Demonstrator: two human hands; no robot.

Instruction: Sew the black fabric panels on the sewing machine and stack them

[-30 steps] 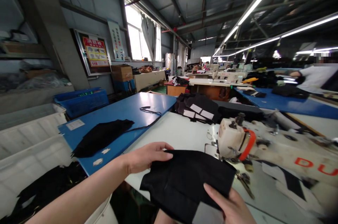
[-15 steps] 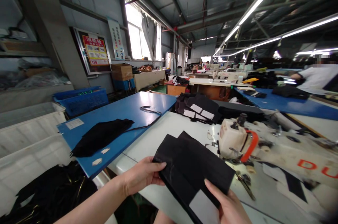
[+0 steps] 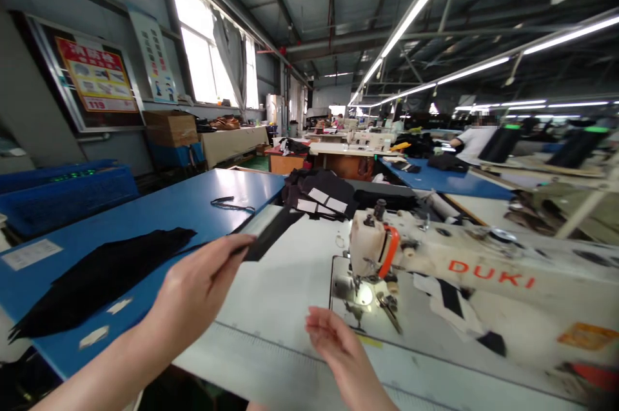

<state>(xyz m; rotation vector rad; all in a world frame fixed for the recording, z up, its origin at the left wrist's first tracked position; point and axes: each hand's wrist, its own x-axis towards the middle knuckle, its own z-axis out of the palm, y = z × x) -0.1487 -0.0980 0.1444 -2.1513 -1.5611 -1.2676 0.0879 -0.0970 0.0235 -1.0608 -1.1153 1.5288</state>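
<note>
My left hand (image 3: 206,288) is closed on the edge of a black fabric piece (image 3: 275,237) with a pale patch, held tilted over the far left part of the white sewing table (image 3: 271,298). The fingertips on its far side are hidden. Low over the table's front, my right hand (image 3: 336,343) is empty, with its fingers loosely curved. Just beyond it stands a white sewing machine (image 3: 372,243) with an orange lever, its lamp lit over the needle plate. Small scissors (image 3: 391,315) lie beside the needle area.
Black fabric pieces with white patches (image 3: 322,195) are heaped behind the table. On the blue table (image 3: 159,211) to the left lie a black cloth (image 3: 106,269) and a dark cord (image 3: 232,206). Fabric scraps (image 3: 449,301) rest under the machine arm. A person (image 3: 476,140) is at the far right.
The black fabric has moved away from me to the far left side of the table in my left hand. My right hand has let go of it. The view has turned right.
</note>
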